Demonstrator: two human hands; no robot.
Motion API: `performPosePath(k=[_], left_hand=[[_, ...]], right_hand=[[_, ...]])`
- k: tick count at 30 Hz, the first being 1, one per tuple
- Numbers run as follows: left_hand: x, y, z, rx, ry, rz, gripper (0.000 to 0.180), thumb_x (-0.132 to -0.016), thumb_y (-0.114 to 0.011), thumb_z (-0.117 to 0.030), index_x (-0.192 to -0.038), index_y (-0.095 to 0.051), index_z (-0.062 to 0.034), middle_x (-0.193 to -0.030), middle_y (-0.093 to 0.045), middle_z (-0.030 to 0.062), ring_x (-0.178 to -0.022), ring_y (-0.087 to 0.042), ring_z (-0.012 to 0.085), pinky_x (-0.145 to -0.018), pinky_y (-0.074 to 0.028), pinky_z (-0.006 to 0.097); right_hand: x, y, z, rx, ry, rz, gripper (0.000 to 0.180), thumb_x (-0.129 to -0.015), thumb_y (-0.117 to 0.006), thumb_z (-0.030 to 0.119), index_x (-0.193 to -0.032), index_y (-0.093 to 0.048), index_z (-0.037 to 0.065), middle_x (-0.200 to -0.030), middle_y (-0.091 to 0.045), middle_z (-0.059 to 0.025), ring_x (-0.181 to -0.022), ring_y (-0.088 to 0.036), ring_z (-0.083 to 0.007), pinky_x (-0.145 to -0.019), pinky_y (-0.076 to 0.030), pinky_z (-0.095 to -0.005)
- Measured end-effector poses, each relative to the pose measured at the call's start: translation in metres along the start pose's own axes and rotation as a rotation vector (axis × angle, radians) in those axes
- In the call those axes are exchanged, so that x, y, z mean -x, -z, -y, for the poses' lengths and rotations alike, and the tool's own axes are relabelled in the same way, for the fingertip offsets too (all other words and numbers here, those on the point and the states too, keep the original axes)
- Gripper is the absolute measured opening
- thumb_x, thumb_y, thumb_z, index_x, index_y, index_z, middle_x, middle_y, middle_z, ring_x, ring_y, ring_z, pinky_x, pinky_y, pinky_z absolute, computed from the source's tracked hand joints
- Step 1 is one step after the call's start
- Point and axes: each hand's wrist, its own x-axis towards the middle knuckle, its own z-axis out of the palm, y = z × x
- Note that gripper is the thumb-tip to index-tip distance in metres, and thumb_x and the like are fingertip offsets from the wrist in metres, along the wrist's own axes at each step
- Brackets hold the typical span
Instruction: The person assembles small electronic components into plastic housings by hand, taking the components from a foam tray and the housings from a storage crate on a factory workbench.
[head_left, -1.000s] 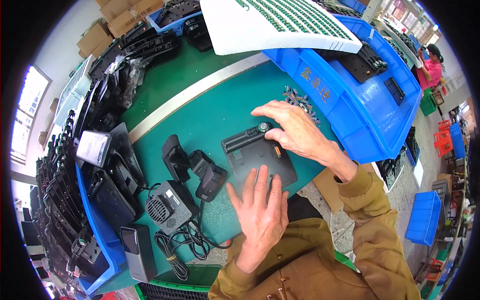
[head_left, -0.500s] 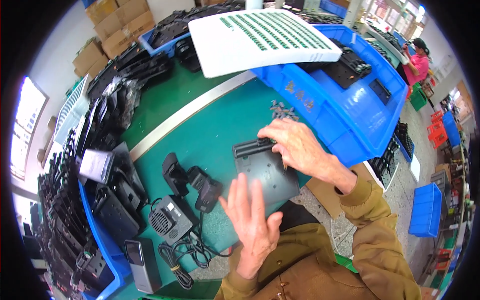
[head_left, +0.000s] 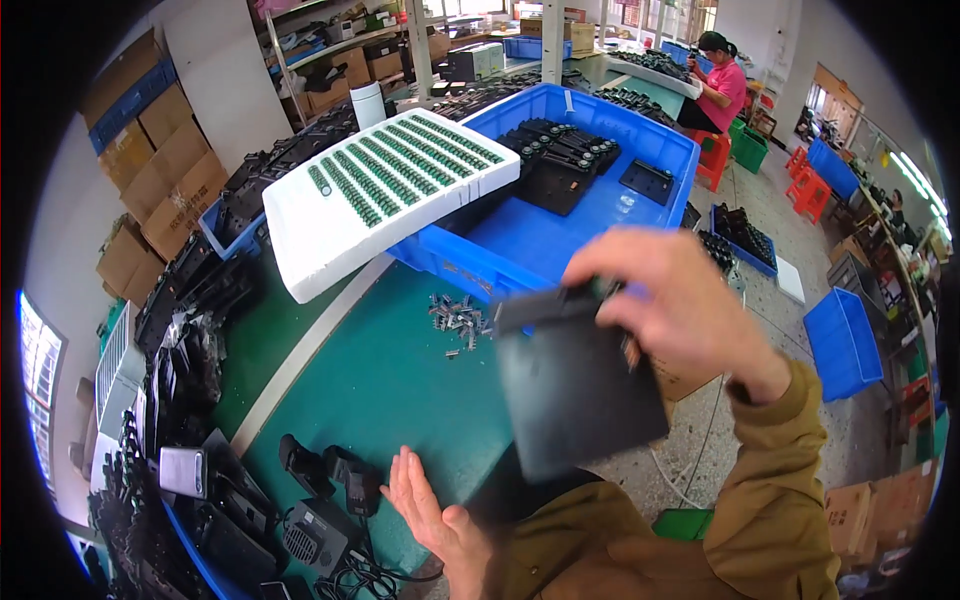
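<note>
My right hand (head_left: pixel 685 300) grips a flat black plastic panel (head_left: pixel 580 400) by its top edge. The panel is lifted beside the large blue bin, hanging slightly tilted and a little blurred. My left hand (head_left: pixel 435 515) is open over the green bench top (head_left: pixel 400 390), its fingers stretched and touching nothing. Just left of it lie some black plastic pieces (head_left: pixel 355 480) and a vented black box (head_left: pixel 315 535) with coiled cables. Small metal parts (head_left: pixel 455 320) lie scattered on the bench beyond the panel.
The large blue bin (head_left: pixel 440 255) holds several black panels (head_left: pixel 560 165). A white foam tray (head_left: pixel 300 240) with rows of green-topped parts rests across its left end. Stacked black parts (head_left: pixel 130 510) line the left. A co-worker in pink (head_left: pixel 722 90) sits at the far right.
My right hand has raised the panel off the bench, rightward and toward the bin. My left hand has come away from beside the panel, and the head view has tilted up.
</note>
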Motion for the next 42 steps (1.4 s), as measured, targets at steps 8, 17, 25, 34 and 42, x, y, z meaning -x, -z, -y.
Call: performPosePath(k=[8,17,25,34,42], left_hand=[[-0.001,0.002,-0.001,-0.037,0.008,0.059,0.082,-0.103,-0.017,-0.062,-0.141,-0.048,0.0036,-0.142,-0.053,0.0174,-0.134,-0.044,0.0387,-0.116,-0.023,0.055],[-0.005,0.001,-0.007,-0.092,0.057,0.118,0.085,-0.101,-0.019,-0.064,-0.138,-0.051,0.0047,-0.137,-0.056,0.0187,-0.132,-0.048,0.0386,-0.116,-0.02,0.059],[-0.014,0.008,-0.014,-0.042,0.0,0.153,0.071,-0.106,-0.024,-0.051,-0.136,-0.053,0.0061,-0.133,-0.056,0.0251,-0.128,-0.05,0.0441,-0.112,-0.023,0.063],[-0.016,0.005,-0.013,-0.05,0.006,0.156,0.07,-0.106,-0.025,-0.051,-0.134,-0.054,0.006,-0.13,-0.059,0.0238,-0.127,-0.051,0.0435,-0.113,-0.022,0.063],[-0.013,0.004,-0.01,-0.057,-0.004,0.168,0.068,-0.106,-0.028,-0.05,-0.133,-0.055,0.0055,-0.131,-0.06,0.0218,-0.127,-0.052,0.0428,-0.113,-0.021,0.063]], right_hand=[[-0.047,0.038,-0.159,0.504,-0.403,-0.124,0.03,-0.069,-0.065,0.007,-0.098,-0.065,0.01,-0.096,-0.069,-0.0107,-0.097,-0.064,-0.0335,-0.082,-0.05,-0.0464],[-0.086,-0.053,-0.272,0.597,-0.537,-0.129,0.023,-0.073,-0.068,0.009,-0.096,-0.065,0.01,-0.096,-0.069,-0.015,-0.092,-0.068,-0.038,-0.074,-0.054,-0.0494],[-0.103,-0.091,-0.282,0.595,-0.647,-0.092,0.017,-0.076,-0.065,0.008,-0.092,-0.064,0.006,-0.096,-0.07,-0.018,-0.092,-0.068,-0.0405,-0.074,-0.055,-0.0508],[-0.114,-0.112,-0.294,0.568,-0.661,-0.067,0.018,-0.076,-0.067,0.01,-0.092,-0.065,0.005,-0.097,-0.07,-0.0195,-0.094,-0.069,-0.0411,-0.075,-0.056,-0.0508],[-0.119,-0.12,-0.288,0.555,-0.762,-0.061,0.023,-0.076,-0.074,0.016,-0.094,-0.068,0.004,-0.098,-0.071,-0.0188,-0.095,-0.069,-0.04,-0.076,-0.057,-0.0495]])
